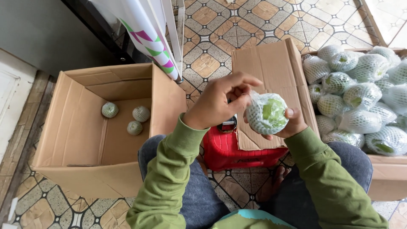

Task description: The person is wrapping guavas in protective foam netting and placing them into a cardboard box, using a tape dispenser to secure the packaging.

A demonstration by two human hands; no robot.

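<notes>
The right hand (292, 123) has its grip closed around a green fruit (268, 113) in a white foam net and a clear plastic bag. The fruit sits in the palm, with the thumb on its side. The left hand (218, 104) pinches the top of the plastic bag right at the fruit, so its grip is closed on the bag too. Just under both hands is a red plastic stool (229, 154), and a cardboard flap (271, 68) lies behind the fruit. Past the right hand is a big cardboard box (388, 178) full of wrapped fruits (360, 97). Well apart from the left hand is another open cardboard box (80, 131) with three wrapped fruits (127, 116) inside. Everything stands on a tiled floor (220, 25).
</notes>
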